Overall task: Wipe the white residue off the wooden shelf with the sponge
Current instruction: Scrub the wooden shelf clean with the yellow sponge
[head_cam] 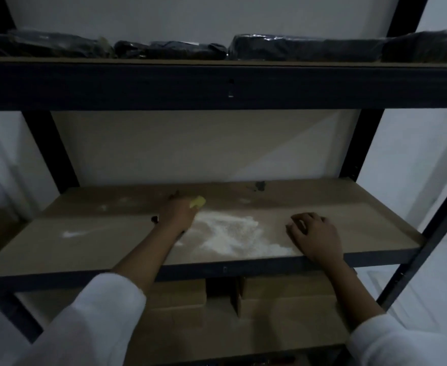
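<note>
Sponge [197, 201] in left hand [179, 213]; residue [230, 233] on wooden shelf [85, 239], dim room.

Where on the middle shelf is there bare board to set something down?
The wooden shelf is bare at its right end, beyond the right hand, and along the back right. The front left is mostly bare apart from a small white smear. The middle is crowded: the white residue lies between the left hand, holding the sponge, and the right hand.
</note>
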